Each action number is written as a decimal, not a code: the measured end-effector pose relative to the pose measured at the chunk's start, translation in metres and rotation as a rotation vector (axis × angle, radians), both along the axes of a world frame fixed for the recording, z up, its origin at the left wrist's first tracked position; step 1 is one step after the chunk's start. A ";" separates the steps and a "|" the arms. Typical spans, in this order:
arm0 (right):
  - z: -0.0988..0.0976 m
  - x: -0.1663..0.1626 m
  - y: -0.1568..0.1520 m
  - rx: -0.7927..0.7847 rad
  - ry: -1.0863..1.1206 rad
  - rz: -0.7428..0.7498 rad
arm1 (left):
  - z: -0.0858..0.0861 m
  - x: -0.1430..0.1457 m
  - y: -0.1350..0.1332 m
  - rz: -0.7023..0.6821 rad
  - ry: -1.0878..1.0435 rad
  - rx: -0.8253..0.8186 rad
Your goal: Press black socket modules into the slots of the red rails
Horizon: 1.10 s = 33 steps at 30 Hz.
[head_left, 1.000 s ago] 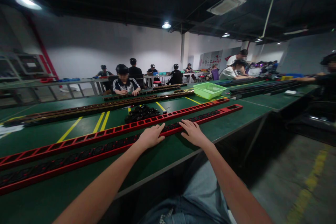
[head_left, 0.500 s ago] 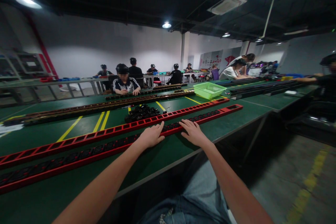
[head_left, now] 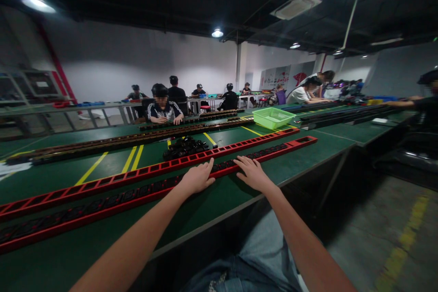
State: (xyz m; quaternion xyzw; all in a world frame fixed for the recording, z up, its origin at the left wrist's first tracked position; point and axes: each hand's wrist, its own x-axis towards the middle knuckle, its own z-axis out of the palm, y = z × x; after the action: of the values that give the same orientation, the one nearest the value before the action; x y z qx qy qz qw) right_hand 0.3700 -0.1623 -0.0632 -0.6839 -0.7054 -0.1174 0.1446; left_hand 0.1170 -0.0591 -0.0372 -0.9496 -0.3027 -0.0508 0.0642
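Note:
A long red slotted rail (head_left: 284, 147) filled with black parts lies along the near side of the green table (head_left: 102, 246). My left hand (head_left: 197, 177) rests flat on it, fingers stretched out and together. My right hand (head_left: 252, 173) lies flat on the same rail a little further right, fingers spread. Neither hand holds anything. A second red rail (head_left: 143, 172), with empty slots, runs parallel just behind. A heap of black parts (head_left: 185, 147) sits beyond that rail.
A green plastic basket (head_left: 273, 117) stands at the back right. Dark rails (head_left: 119, 139) run along the far side, where a person (head_left: 162, 108) sits facing me. Other people work at tables behind and to the right. Concrete floor with yellow line lies at right.

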 end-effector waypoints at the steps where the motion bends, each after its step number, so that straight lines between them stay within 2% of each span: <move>1: 0.000 0.000 0.000 0.005 0.001 0.001 | -0.001 0.000 0.000 0.000 -0.001 0.003; 11: -0.002 0.001 0.001 0.014 0.008 -0.008 | -0.002 0.000 0.002 -0.016 -0.008 0.002; 19: 0.000 0.000 -0.001 -0.003 0.011 -0.072 | -0.003 0.000 0.003 -0.017 -0.001 0.008; 33: 0.001 -0.003 -0.002 0.015 0.032 -0.065 | -0.002 0.000 0.001 0.003 0.007 -0.009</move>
State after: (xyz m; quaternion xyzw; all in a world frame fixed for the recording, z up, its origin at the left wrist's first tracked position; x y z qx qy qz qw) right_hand 0.3674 -0.1642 -0.0621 -0.7070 -0.6796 -0.1163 0.1571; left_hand 0.1167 -0.0578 -0.0390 -0.9495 -0.3042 -0.0461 0.0611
